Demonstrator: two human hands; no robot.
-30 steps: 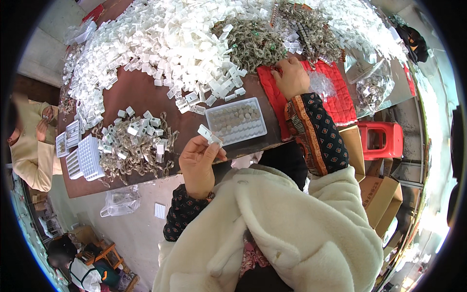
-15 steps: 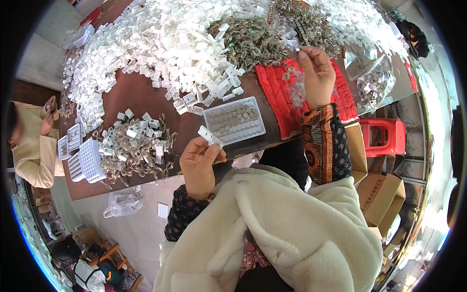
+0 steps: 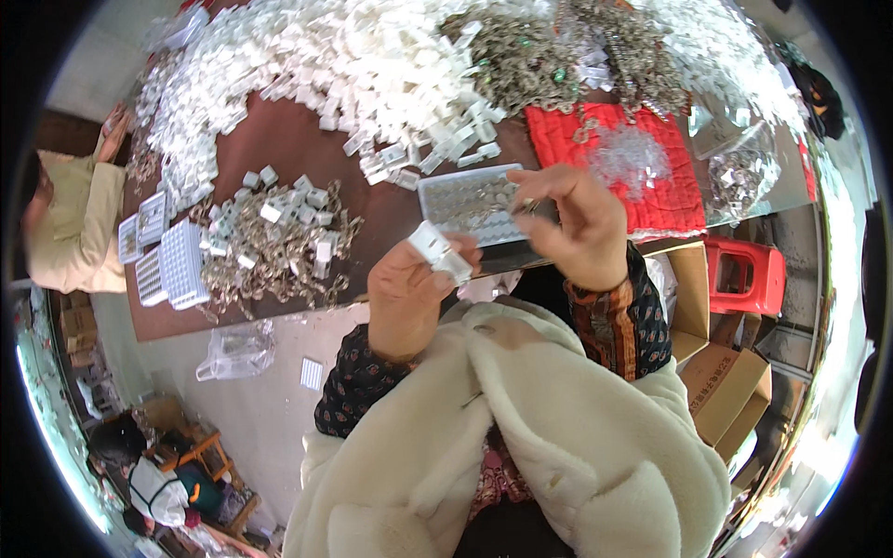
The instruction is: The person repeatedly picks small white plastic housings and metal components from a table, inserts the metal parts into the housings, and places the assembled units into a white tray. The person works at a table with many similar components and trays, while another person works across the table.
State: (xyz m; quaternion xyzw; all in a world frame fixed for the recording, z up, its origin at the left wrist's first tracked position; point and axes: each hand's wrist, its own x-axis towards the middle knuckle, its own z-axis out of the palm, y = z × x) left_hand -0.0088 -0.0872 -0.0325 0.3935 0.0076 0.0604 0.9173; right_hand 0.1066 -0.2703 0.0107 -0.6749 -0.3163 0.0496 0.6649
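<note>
My left hand point(image 3: 405, 302) pinches a small white rectangular plastic casing point(image 3: 435, 249) between thumb and fingers, just in front of the table edge. To its right, my right hand point(image 3: 584, 232) has thumb and forefinger curled toward each other. Something small and dark seems to sit at those fingertips, too blurred to name. Behind both hands lies a shallow translucent tray point(image 3: 427, 200) with rows of small round grey pieces, partly covered by my right hand. A red quilted cloth point(image 3: 558, 139) bears a heap of small clear plastic pieces point(image 3: 633, 160).
A large heap of white casings point(image 3: 344, 70) covers the table's far side, beside tangled grey-brown pieces point(image 3: 521, 70). At left are a smaller mixed pile point(image 3: 279, 232) and stacked white trays point(image 3: 183, 265). A person point(image 3: 79, 219) sits beyond. A red stool point(image 3: 744, 274) and cardboard boxes point(image 3: 730, 395) stand right.
My right hand has come back from the far piles, over the red cloth, to the tray near my left hand. The casing in my left hand is raised and turned. The whole view has shifted slightly.
</note>
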